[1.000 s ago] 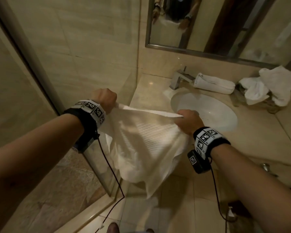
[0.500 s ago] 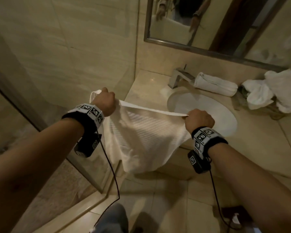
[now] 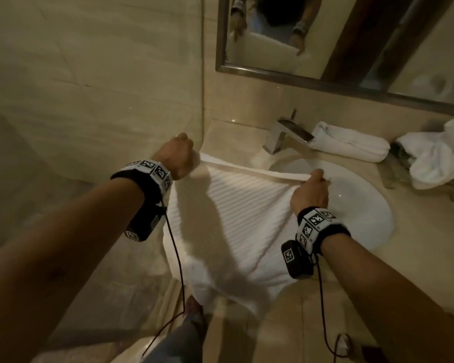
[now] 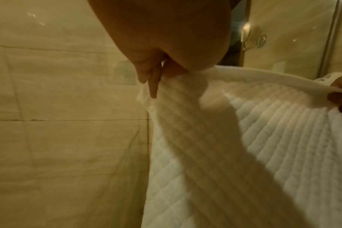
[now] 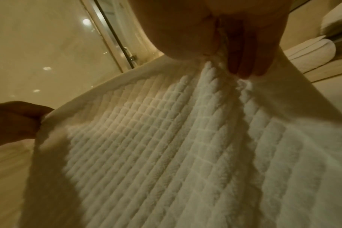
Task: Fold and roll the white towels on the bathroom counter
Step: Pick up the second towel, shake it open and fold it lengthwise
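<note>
My hands, left to right. My left hand (image 3: 177,159) is clenched round one top corner of the white towel (image 3: 236,221), held up beside the tiled wall (image 3: 95,74); the left wrist view shows the fingers (image 4: 150,77) curled into the bunched cloth. My right hand (image 3: 311,193) pinches the opposite top corner, over the near edge of the basin (image 3: 372,221). The hem between them is pulled taut, I judge so that the cloth hangs flat and square before the first fold.

Item, towel in hand: waffle-textured, hanging free in front of the surface (image 3: 231,137), its lower edge loose above the floor. It is not yet folded, and its bottom corners look uneven.

Item, faucet (image 3: 286,134): chrome, behind the basin.

Item, rolled towel (image 3: 349,145): lying on the surface just right of the faucet, apparently a finished one set back out of the working area.

Item, crumpled towels (image 3: 435,155): a loose white heap at the far right, some of it seemingly in a holder I cannot make out; I take these as still to be done.

Item, mirror (image 3: 273,35): above the surface, reflecting both hands and the stretched cloth.
</note>
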